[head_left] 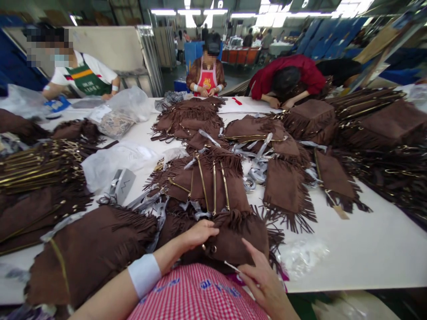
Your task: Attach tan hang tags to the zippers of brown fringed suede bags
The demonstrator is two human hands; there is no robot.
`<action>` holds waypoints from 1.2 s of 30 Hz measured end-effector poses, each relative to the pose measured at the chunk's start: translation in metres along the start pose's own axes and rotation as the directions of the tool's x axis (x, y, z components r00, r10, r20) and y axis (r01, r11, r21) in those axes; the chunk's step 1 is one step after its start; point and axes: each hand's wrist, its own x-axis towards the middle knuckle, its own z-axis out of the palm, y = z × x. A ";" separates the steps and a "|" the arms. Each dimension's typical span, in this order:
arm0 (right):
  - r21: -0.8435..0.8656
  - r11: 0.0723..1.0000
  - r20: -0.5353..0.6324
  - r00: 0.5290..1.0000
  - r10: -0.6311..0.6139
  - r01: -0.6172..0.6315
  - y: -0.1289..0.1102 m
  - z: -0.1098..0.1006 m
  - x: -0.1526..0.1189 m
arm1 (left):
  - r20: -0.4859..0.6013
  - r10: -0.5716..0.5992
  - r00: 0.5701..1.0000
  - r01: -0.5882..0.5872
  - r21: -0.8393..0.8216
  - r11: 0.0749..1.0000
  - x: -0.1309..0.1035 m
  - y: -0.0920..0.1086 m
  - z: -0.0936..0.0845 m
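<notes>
Along the near edge of a white table [367, 249], a heap of brown bags [203, 182] crowds the fringed bag [240, 242] in front of me; its fringe could tangle in the heap, packed this close, if I tugged it quickly. As far as the folds let me judge, its long axis runs side to side, with one fringed end pointing to my right. My left hand [196, 234] pinches its cloth between thumb and fingers; my right hand [263, 275], forefinger extended, grips a thin white stick [231, 266], whose tip could scuff the cloth if it slipped.
</notes>
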 end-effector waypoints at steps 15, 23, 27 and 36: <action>0.354 0.918 -0.563 0.743 0.361 -0.177 0.002 -0.067 0.021 | -0.193 0.318 0.928 -0.365 -0.310 0.878 -0.052 0.083 -0.018; 0.824 0.485 -0.558 0.566 0.606 0.293 -0.061 -0.142 0.067 | -0.013 0.493 0.870 -0.479 0.213 0.851 -0.093 0.078 -0.028; 0.829 0.397 -0.559 0.587 0.586 0.393 -0.092 -0.128 0.103 | -0.104 0.541 0.835 -0.537 0.058 0.841 -0.082 0.048 -0.012; 0.953 0.122 -0.285 0.673 0.682 0.279 -0.075 -0.097 0.097 | -0.443 0.602 0.664 -0.499 0.337 0.799 -0.119 0.019 -0.043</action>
